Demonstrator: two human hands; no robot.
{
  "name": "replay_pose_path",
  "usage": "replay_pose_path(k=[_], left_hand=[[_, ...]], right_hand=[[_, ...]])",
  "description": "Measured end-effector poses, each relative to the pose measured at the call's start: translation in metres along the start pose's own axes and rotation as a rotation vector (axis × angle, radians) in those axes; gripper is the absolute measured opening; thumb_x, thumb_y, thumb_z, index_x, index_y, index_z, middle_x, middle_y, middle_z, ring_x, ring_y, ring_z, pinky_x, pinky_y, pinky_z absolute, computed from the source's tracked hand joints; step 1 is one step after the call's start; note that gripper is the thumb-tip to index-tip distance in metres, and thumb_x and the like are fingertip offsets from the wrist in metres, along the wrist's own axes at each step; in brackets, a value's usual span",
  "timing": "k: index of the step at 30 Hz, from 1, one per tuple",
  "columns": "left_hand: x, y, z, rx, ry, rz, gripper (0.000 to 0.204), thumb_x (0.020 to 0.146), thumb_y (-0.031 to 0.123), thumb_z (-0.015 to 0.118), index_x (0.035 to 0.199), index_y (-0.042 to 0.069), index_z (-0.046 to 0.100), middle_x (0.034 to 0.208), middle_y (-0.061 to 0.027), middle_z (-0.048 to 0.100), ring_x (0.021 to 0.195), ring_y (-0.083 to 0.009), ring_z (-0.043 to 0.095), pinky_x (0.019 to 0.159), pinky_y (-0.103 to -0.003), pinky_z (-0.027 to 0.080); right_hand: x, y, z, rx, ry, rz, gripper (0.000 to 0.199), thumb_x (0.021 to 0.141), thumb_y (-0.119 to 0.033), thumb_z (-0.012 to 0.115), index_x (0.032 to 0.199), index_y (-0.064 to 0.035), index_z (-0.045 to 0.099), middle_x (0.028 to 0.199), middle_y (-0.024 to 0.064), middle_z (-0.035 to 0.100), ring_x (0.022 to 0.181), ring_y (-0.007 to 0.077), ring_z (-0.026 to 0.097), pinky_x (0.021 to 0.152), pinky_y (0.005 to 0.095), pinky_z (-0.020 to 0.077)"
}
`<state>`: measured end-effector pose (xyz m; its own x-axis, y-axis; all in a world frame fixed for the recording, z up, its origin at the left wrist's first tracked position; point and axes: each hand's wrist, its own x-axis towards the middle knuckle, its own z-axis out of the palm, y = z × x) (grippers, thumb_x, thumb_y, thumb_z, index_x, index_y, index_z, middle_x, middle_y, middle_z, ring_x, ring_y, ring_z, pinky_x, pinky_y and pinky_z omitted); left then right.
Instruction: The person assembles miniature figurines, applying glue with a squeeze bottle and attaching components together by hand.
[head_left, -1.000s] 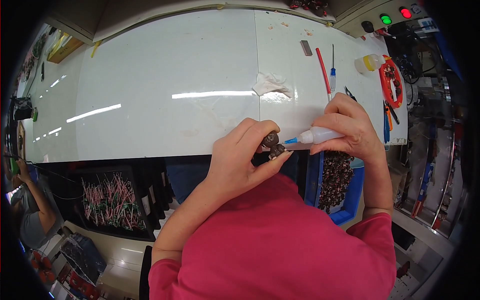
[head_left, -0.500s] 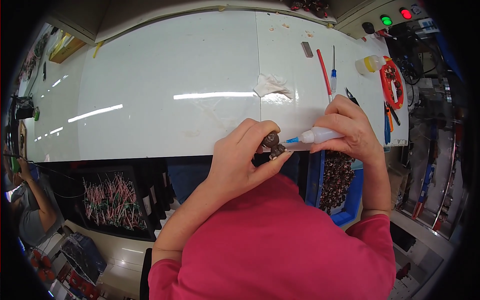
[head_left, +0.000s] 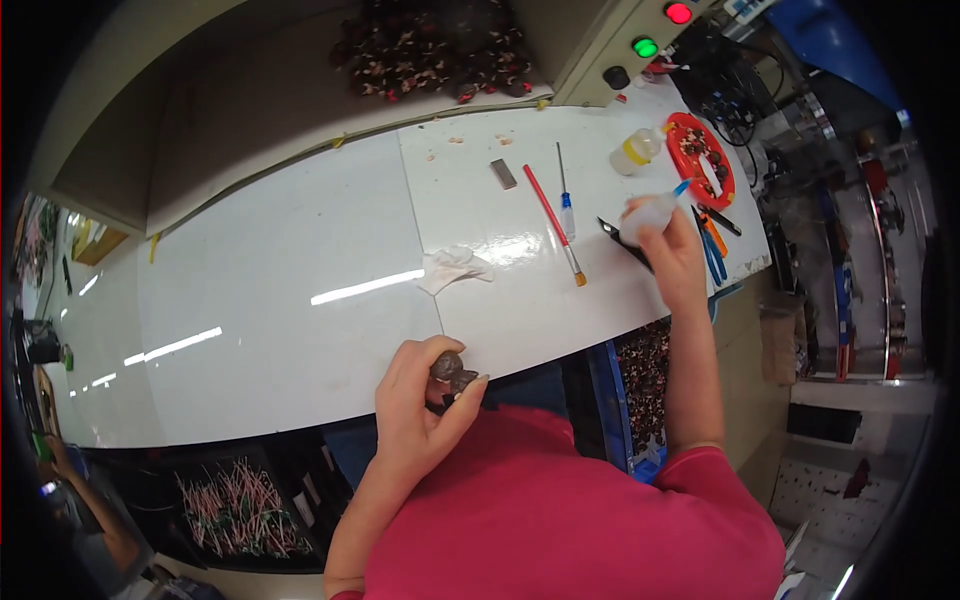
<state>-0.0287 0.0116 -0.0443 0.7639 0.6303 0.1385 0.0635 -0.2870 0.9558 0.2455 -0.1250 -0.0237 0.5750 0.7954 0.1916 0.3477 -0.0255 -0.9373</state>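
Observation:
My left hand [head_left: 412, 405] is closed around a small dark brown figurine [head_left: 447, 366] with rounded parts, at the table's front edge. Its lower part is hidden by my fingers. Farther off to the right, my right hand [head_left: 678, 262] grips a translucent white squeeze bottle [head_left: 648, 220]. The bottle's blue needle tip [head_left: 683, 187] points up and away toward a red tray [head_left: 728, 192] of small brown and pale pieces. Under my right hand's near side lies a black-handled craft knife [head_left: 622, 243].
On the white table [head_left: 270, 260] are a crumpled tissue [head_left: 457, 268], a red brush [head_left: 546, 205], a screwdriver [head_left: 564, 190], a grey block [head_left: 503, 174], a yellow-banded bottle [head_left: 637, 152] and pliers [head_left: 714, 255]. Dark pieces fill a shelf [head_left: 240, 110]. A blue bin [head_left: 612, 400] sits below.
My right hand has carried the squeeze bottle away from the figurine, rightward and up toward the red tray. My left hand keeps hold of the figurine. The view has shifted, showing more shelf.

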Motion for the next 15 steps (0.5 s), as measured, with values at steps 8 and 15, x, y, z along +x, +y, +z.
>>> replay_pose_path(k=[8,15], left_hand=[[0.005,0.000,0.002,0.013,0.029,-0.012,0.029,0.074,0.011,0.072,0.097,0.005,0.056,0.075,-0.0047,0.048,0.059,-0.0124,0.048,0.050,-0.022,0.040],[0.007,0.001,-0.001,0.028,0.031,0.018,0.028,0.074,0.012,0.072,0.096,0.006,0.056,0.075,-0.0045,0.050,0.058,-0.0115,0.048,0.049,-0.023,0.041]], right_hand=[[0.020,0.064,-0.063,-0.358,0.395,0.106,0.029,0.082,-0.013,0.067,0.108,-0.0035,0.057,0.088,0.0022,0.059,0.075,0.0069,0.051,0.064,0.0205,0.0401],[0.000,0.032,-0.050,-0.612,0.626,-0.063,0.032,0.084,-0.011,0.065,0.112,-0.0008,0.053,0.104,0.0091,0.058,0.091,0.0134,0.055,0.081,0.0235,0.0434]])
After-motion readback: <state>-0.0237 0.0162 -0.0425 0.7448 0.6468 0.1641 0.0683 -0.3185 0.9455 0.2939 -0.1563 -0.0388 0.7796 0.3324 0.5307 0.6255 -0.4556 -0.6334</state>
